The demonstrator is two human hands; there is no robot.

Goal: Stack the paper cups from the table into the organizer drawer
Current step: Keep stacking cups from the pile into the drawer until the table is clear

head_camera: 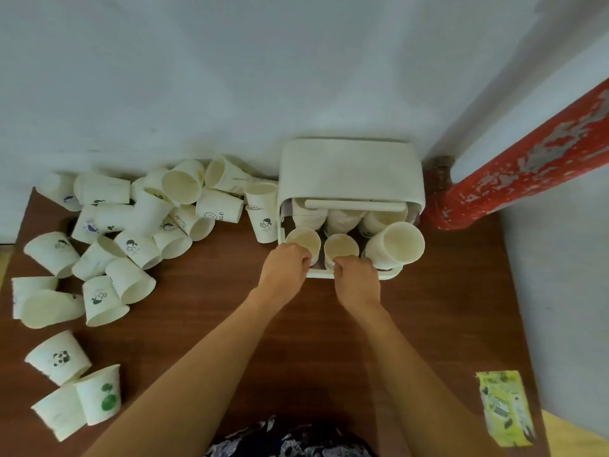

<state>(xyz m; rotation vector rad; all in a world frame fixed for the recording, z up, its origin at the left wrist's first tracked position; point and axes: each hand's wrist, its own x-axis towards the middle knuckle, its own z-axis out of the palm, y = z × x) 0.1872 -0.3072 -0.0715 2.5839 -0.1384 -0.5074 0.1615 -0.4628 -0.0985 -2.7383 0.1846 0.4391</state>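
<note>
Paper cups (108, 239) lie heaped along the table's (296, 341) far-left edge and down its left side, most tipped over with their long axes flat to the wood. The drawer (349, 274) stands pulled out from the organizer (349, 169) at the far edge, right of centre, already holding several upright stacks. Both hands are at the drawer's near rim. The left hand (285, 263) has its fingers curled round the near-left cup stack (304, 240), and the right hand (356, 275) pinches the middle stack (341, 248); both look to be seating cups upright, mouths up. A further stack (397, 244) leans tilted in the drawer's near-right corner. The next cup to fetch lies leftward from the hands, so the left hand is the nearer one; the closest is an upright cup (263, 219) just beside the drawer's left wall. Fallen cups will probably need turning mouth-up before they nest. A yellow-green packet (504, 409) lies near the table's near-right corner.
</note>
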